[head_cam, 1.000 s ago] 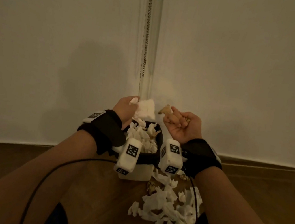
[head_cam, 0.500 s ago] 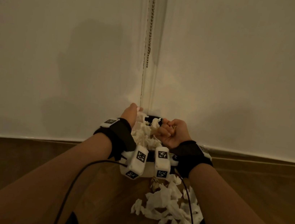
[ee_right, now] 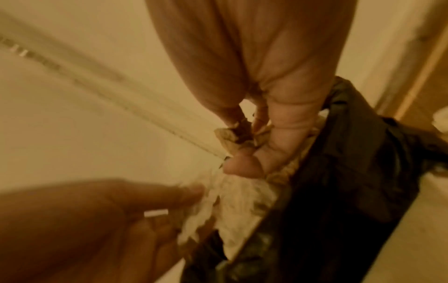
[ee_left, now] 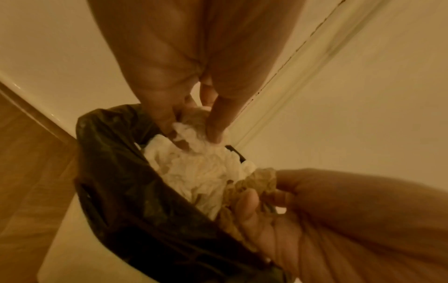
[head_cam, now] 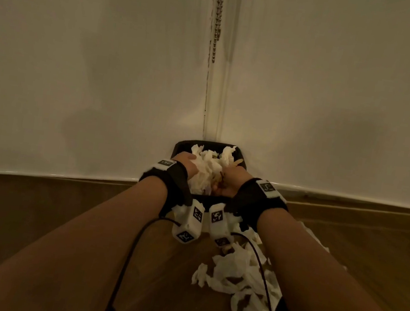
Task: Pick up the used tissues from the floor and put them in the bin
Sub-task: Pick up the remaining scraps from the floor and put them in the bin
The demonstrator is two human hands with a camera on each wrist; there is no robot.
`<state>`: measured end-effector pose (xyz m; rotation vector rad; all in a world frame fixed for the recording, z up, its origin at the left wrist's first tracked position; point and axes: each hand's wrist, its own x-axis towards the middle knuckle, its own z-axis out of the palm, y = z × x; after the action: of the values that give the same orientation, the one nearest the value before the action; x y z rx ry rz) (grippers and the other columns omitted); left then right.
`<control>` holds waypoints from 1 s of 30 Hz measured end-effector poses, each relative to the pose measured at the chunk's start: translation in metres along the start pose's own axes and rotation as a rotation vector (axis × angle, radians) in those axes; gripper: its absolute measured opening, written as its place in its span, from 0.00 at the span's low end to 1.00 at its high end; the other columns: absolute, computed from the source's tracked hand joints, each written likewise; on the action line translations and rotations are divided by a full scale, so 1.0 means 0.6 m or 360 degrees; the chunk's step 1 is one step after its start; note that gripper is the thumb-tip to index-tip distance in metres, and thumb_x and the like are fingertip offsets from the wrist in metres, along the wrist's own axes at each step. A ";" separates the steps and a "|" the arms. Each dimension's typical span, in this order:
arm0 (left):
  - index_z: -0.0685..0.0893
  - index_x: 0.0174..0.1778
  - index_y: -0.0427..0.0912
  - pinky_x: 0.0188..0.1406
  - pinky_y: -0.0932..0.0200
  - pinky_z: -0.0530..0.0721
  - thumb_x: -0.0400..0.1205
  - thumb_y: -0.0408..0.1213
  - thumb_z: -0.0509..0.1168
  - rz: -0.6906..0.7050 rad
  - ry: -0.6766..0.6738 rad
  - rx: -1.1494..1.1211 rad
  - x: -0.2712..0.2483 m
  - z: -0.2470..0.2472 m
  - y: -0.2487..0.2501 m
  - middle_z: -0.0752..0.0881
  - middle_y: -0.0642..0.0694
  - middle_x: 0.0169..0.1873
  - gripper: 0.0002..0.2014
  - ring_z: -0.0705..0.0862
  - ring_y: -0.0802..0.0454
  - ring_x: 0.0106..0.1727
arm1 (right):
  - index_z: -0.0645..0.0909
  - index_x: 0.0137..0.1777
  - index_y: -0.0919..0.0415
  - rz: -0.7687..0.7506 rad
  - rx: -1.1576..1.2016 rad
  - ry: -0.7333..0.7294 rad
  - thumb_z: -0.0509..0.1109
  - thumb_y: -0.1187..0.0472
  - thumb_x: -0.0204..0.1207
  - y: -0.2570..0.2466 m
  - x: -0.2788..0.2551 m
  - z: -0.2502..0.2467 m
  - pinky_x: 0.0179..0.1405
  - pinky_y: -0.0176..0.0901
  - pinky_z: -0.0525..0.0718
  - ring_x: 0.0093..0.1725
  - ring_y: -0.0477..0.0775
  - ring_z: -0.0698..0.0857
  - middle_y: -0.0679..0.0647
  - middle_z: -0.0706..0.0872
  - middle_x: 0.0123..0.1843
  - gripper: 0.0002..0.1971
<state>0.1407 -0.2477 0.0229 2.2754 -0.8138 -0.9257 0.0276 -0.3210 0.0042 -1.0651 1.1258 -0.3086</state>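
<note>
A small bin with a black liner (head_cam: 181,146) stands in the wall corner, heaped with white tissues (head_cam: 207,166). My left hand (head_cam: 189,162) is over the bin's left side. In the left wrist view its thumb and finger (ee_left: 214,126) pinch a white tissue (ee_left: 194,132) on top of the heap. My right hand (head_cam: 224,182) is over the bin's right side, fingers curled round a brownish crumpled tissue (ee_right: 232,137). The same brown tissue (ee_left: 257,181) shows in the left wrist view. A pile of white tissues (head_cam: 237,276) lies on the floor before the bin.
The wooden floor (head_cam: 58,214) runs to white walls and a skirting board (head_cam: 64,175). A bead chain (head_cam: 218,20) hangs in the corner above the bin. Black cables (head_cam: 132,250) trail from both wrist cameras, and one crosses the floor pile.
Both hands have dropped from above the bin down onto the heap inside it, each with its tissue. The head view has tilted so the bin now shows further away.
</note>
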 end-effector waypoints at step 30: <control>0.82 0.64 0.41 0.58 0.55 0.78 0.84 0.43 0.60 0.0226 -0.0006 0.1055 0.053 0.039 -0.016 0.82 0.40 0.62 0.17 0.81 0.42 0.60 | 0.69 0.75 0.66 -0.0523 -0.2517 0.0004 0.62 0.59 0.82 -0.015 0.002 0.019 0.74 0.54 0.70 0.75 0.65 0.71 0.65 0.72 0.75 0.23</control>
<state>0.1448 -0.2694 -0.0108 2.7062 -1.4291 -0.6528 0.0405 -0.3203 0.0114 -2.6292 1.1017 0.4602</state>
